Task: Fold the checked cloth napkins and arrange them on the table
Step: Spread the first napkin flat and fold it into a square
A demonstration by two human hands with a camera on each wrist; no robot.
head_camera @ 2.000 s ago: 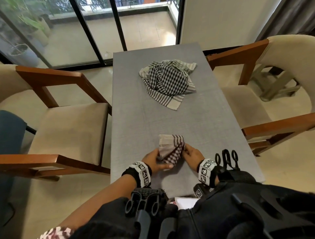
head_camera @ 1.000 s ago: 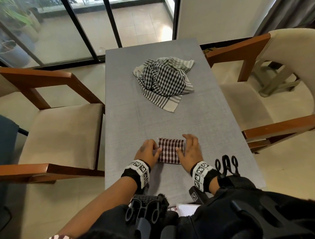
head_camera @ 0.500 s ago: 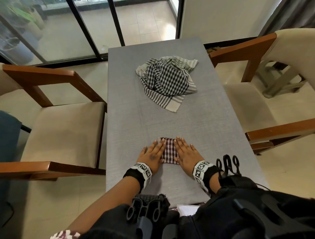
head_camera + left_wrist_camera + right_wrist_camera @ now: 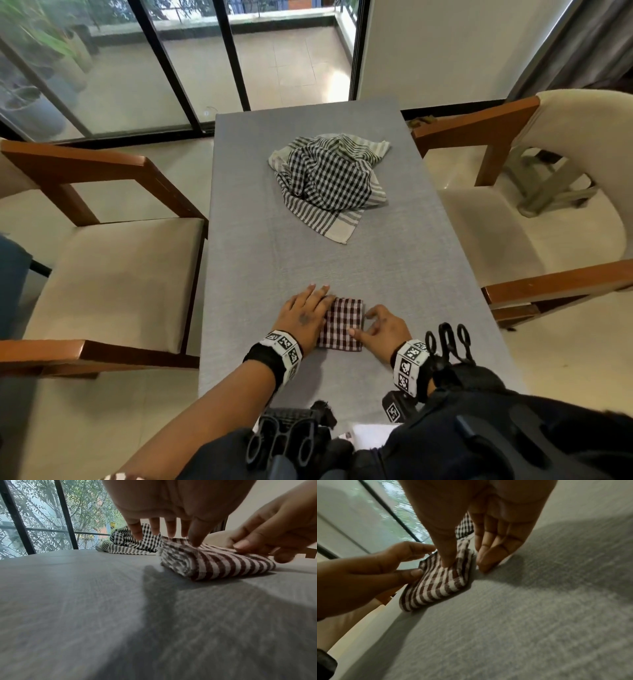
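A small folded maroon checked napkin (image 4: pixel 344 323) (image 4: pixel 216 563) (image 4: pixel 436 585) lies flat near the front edge of the grey table (image 4: pixel 308 257). My left hand (image 4: pixel 304 317) rests flat on its left part, fingers straight, with the thumb tip (image 4: pixel 195 539) touching the cloth. My right hand (image 4: pixel 378 327) is at the napkin's right edge. Its thumb (image 4: pixel 447 555) presses down on the top, and its fingers (image 4: pixel 489 550) touch the table beside the fold. A crumpled black-and-white checked cloth (image 4: pixel 329 181) (image 4: pixel 130 543) lies unfolded farther back on the table.
Wooden armchairs with cream seats stand on the left (image 4: pixel 113 274) and the right (image 4: pixel 496 233) of the table. Glass sliding doors (image 4: pixel 191 61) are beyond the far end. Bare grey tabletop lies between the two cloths.
Both hands lay flat over the folded napkin. They have since slid apart, the right one to the right edge, uncovering most of the napkin. The black checked cloth has not moved.
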